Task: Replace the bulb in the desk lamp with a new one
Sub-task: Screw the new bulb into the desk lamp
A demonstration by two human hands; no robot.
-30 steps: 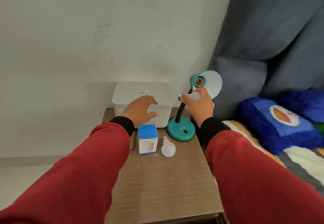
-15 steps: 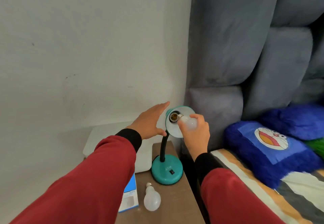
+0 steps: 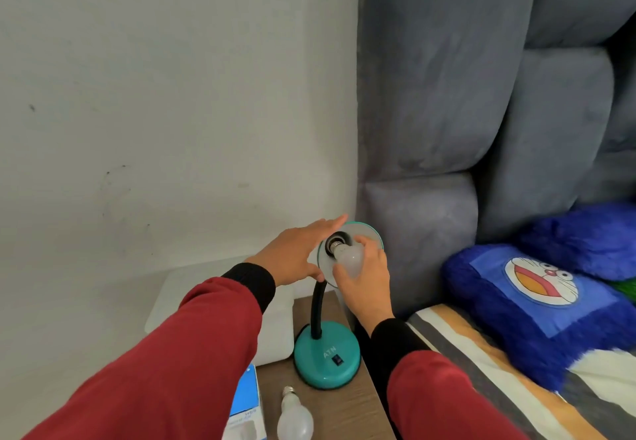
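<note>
Seating the new bulb (image 3: 349, 256) in the lamp (image 3: 327, 360) socket, right hand (image 3: 364, 284) closed around its frosted glass.
Largest first: glossy teal shade (image 3: 373, 233), steadied by the left hand (image 3: 296, 253) with flat, open fingers holding nothing; then the smooth pear-shaped bulb, threads at the socket mouth. Next likely calls for clockwise turning, gently. Spare bulb (image 3: 295, 420) lies on the wood-grain tabletop (image 3: 344, 412).

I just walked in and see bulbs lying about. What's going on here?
A person is fitting a bulb into the teal desk lamp. The right hand holds the bulb with its base at the socket, while the left hand steadies the shade. Another bulb lies on the wooden table beside a blue and white box.
</note>
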